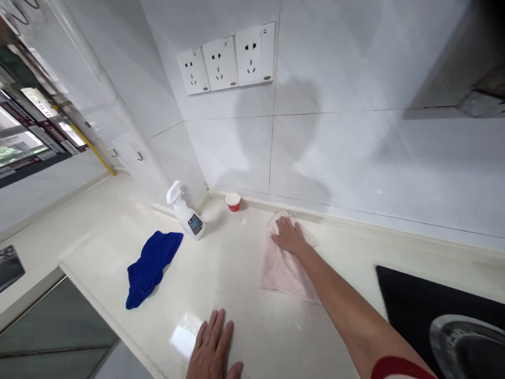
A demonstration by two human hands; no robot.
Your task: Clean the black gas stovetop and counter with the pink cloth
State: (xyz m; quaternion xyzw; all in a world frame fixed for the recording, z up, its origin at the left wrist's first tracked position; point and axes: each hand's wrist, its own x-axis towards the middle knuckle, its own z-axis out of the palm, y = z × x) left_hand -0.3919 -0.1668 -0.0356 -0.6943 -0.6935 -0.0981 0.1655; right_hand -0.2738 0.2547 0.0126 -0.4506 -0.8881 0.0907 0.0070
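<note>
Flat on a pale pink cloth [276,266] lies my right hand [290,236], its fingers spread and pressing the cloth to the white countertop [244,252] near the wall. Part of the cloth is hidden under my hand and forearm. My left hand [213,347] rests palm down on the bare counter at the lower middle, fingers stretched out and holding nothing. A crumpled blue cloth [152,268] lies to the left. Behind it stands a white spray bottle [189,218] with a dark label, and by the wall a small red and white cup [233,202].
A black gas stove [402,295] is set into the counter at the right. Three sockets [226,63] sit on the tiled wall [339,147]. To the left, the counter turns a corner past a yellow pipe [92,148] and a sink edge [11,267].
</note>
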